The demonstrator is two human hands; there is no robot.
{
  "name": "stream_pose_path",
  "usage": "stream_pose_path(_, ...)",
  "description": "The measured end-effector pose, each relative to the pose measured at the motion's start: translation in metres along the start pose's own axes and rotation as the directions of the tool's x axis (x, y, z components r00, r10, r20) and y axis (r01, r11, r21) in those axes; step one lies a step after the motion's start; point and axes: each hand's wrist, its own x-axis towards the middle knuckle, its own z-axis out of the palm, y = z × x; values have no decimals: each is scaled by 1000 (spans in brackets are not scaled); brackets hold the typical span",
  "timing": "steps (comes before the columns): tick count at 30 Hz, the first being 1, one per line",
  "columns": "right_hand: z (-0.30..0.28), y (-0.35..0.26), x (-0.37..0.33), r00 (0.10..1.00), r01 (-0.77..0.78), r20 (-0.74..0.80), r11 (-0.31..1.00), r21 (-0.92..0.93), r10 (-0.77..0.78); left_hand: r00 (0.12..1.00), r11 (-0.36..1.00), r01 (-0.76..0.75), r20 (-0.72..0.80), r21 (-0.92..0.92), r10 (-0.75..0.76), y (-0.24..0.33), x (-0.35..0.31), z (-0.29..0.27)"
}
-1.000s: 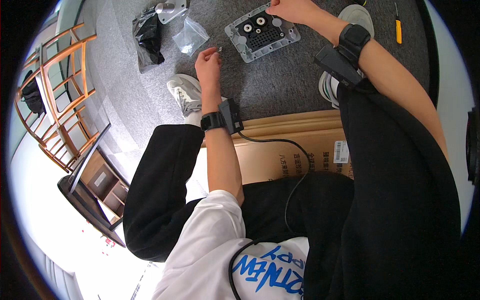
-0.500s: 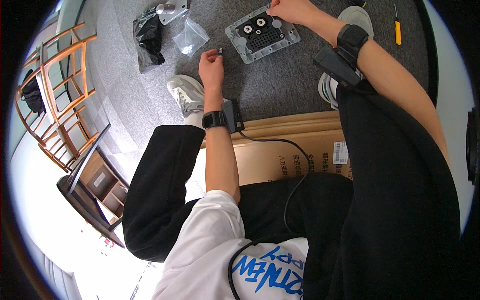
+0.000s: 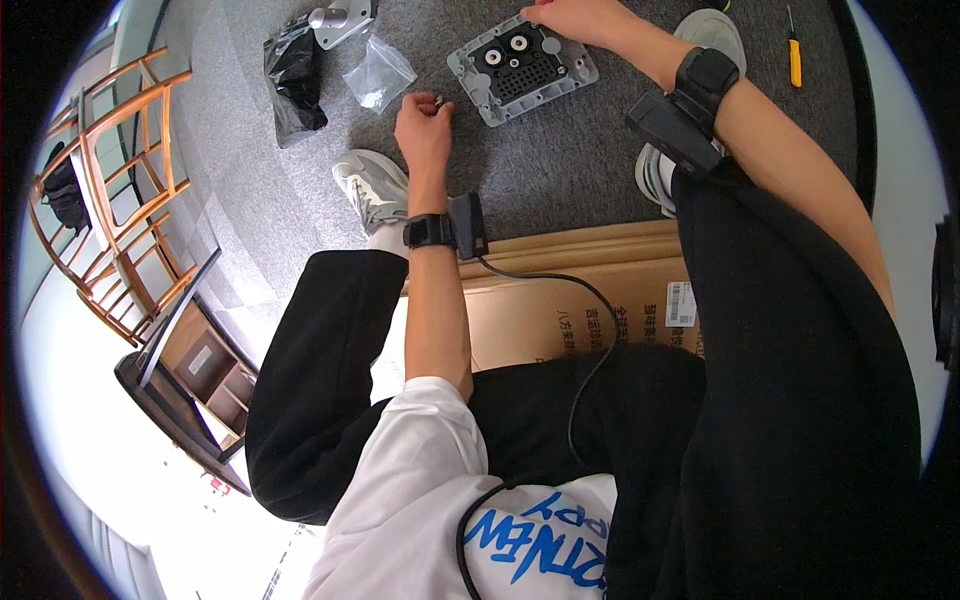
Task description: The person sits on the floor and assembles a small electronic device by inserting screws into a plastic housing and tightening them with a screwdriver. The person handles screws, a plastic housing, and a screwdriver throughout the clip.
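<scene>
Left hand point(image 3: 424, 128) pinches a small part point(image 3: 439, 101); rightward, the plate point(image 3: 525, 80) slants lengthwise away, right hand point(image 3: 570, 18) at its far edge, grip unclear.

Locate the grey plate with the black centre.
The grey plate is at top centre of the head view, between the left hand and the right hand.

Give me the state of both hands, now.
Left hand: closed, a small metal part between the fingertips.
Right hand: fingertips at the grey-and-black plate's top corner; whether it grips anything cannot be told.
</scene>
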Motion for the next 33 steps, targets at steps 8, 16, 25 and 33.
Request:
stream_pose_path(8,6,9,1,996,82,-44,997,-6,-82,999,998,-49,-10,47,50,-4,4,3)
stream_pose_path(16,5,3,-1,995,37,-96,999,28,-34,999,999,9,-52,47,-7,-7,-5,-7)
stream_pose_path(25,-4,3,-1,996,43,-83,995,91,-35,982,940,154,-60,-305,-180,-1,0,-21)
stream_pose_path(33,1,12,8,978,167,-138,983,75,-156,975,772,107,-86,-627,-204,53,2,-36)
